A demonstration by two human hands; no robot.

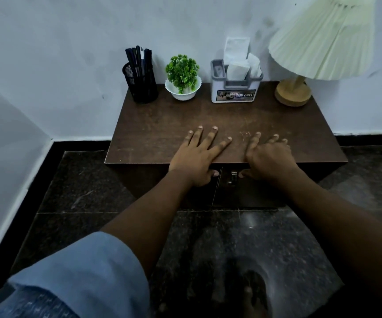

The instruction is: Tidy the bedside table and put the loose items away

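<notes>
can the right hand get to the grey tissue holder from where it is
Probably yes. The right hand rests flat at the table's front edge, and only bare tabletop lies between it and the grey tissue holder at the back. The lamp stands off to the side.

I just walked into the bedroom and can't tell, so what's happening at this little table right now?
A person is leaning over the bedside table, with the left hand and right hand laid flat on its front edge, thumbs hooked under. Neither holds anything. Along the back stand a mesh pen holder, a small potted plant, a tissue caddy and a lamp, all upright. The cabinet doors below look closed.
</notes>
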